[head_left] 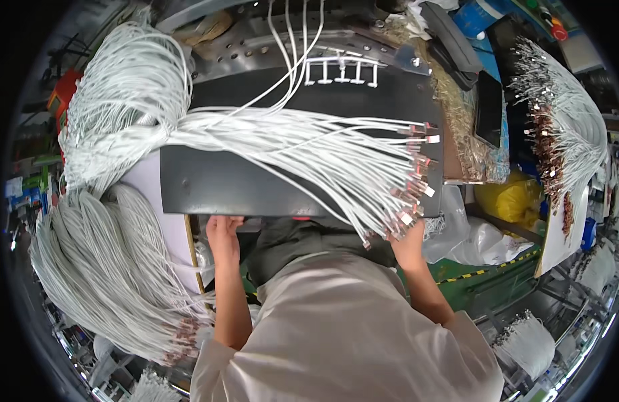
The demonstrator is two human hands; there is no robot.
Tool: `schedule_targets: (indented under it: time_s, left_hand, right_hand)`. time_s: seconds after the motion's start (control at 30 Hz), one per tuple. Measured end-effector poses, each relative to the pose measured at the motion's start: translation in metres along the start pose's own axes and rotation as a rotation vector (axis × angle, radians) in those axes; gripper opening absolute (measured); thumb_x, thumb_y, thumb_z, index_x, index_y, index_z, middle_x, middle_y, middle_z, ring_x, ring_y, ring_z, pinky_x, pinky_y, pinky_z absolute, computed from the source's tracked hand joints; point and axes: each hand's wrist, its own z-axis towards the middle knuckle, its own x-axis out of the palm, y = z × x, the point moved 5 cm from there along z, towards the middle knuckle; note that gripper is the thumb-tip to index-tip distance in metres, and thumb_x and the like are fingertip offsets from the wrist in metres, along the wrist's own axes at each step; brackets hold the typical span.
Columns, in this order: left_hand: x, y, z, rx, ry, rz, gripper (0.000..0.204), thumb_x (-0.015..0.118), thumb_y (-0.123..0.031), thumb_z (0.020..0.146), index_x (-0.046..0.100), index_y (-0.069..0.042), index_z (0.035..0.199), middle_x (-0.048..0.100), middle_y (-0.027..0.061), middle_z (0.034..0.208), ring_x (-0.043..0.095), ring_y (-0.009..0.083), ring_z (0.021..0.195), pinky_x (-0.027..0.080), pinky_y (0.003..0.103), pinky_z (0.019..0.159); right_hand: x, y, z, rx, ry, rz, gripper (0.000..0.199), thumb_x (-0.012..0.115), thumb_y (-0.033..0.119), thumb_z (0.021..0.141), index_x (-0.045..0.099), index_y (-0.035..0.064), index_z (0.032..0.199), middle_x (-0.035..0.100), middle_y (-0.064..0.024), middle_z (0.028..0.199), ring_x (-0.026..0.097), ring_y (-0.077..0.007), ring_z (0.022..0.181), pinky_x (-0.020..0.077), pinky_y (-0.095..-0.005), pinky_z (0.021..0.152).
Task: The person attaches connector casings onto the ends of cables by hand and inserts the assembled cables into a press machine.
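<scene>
Nearest the camera is the person's pale shirt [350,328], with both bare forearms running up from it to the near edge of a black board [256,181].

The left hand [224,233] sits at the board's near edge toward its left end, fingers curled up against the edge; whether they clasp it or only rest there cannot be told, since the fingertips are hidden under the board.

The right hand [408,242] is at the board's near right corner, just under the tips of the white wires [309,144]. It touches or nearly touches the lowest metal terminals [406,201]; how far it is closed, and whether it holds any wire, cannot be told.

The wires fan across the top of the board from its left side to its right edge, terminals hanging past that edge.

Left of the board, a large looped wire bundle [115,268] hangs down, with more loops above.

Beyond the board's far edge lies a perforated metal plate [256,47] and a white comb [343,70] with a few wires rising past it.

Right of the board are a yellow bag [510,197] and another hanging bunch [564,127] of terminated wires.
</scene>
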Motion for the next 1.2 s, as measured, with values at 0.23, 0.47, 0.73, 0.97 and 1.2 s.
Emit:
schedule_targets:
  time_s: [0.23,0.47,0.73,0.97,1.2]
  left_hand:
    - [-0.025,0.017,0.006,-0.022,-0.11,0.003,0.018,0.064,-0.021,0.104,0.065,-0.007,0.115,0.073,0.0067,0.109,0.07,0.0188,0.097,0.056,0.033,0.083]
    - [-0.045,0.021,0.019,-0.084,-0.033,-0.006,0.023,0.059,-0.021,0.107,0.063,-0.004,0.121,0.073,0.0098,0.117,0.071,0.0195,0.1,0.059,0.031,0.084]
    - [-0.03,0.014,0.012,-0.107,-0.091,0.032,0.021,0.058,-0.021,0.11,0.063,-0.005,0.121,0.073,0.0081,0.113,0.072,0.0184,0.1,0.06,0.03,0.083]
    - [0.091,-0.054,-0.078,0.193,0.247,0.126,0.047,0.05,-0.033,0.112,0.058,-0.005,0.076,0.059,0.009,0.07,0.058,0.0187,0.066,0.048,0.032,0.065]
    - [0.129,-0.305,-0.201,1.363,0.487,-0.613,0.019,0.077,-0.028,0.09,0.069,-0.012,0.095,0.069,0.0021,0.099,0.065,0.0177,0.099,0.052,0.028,0.075]
  right_hand:
    - [-0.008,0.026,0.005,-0.049,0.087,-0.202,0.037,0.064,-0.007,0.093,0.051,0.0021,0.126,0.067,-0.0094,0.098,0.067,-0.0176,0.073,0.0591,-0.0304,0.056]
    - [-0.011,0.039,0.011,-0.161,0.039,-0.404,0.036,0.07,0.001,0.091,0.058,0.0032,0.125,0.067,-0.0072,0.096,0.067,-0.017,0.08,0.0572,-0.034,0.071]
    - [0.0,0.021,0.01,0.048,0.037,-0.038,0.039,0.059,-0.002,0.099,0.05,0.0064,0.136,0.063,-0.0053,0.092,0.067,-0.0159,0.074,0.056,-0.0318,0.057]
    - [-0.074,0.101,0.033,0.256,0.567,-0.426,0.037,0.067,0.036,0.101,0.078,0.0012,0.1,0.076,-0.0074,0.079,0.071,-0.0127,0.07,0.0554,-0.0284,0.065]
    - [-0.021,0.21,0.103,-0.467,0.354,-0.129,0.033,0.068,0.023,0.102,0.07,-0.0005,0.125,0.069,-0.0016,0.085,0.063,-0.0083,0.071,0.0484,-0.0246,0.059]
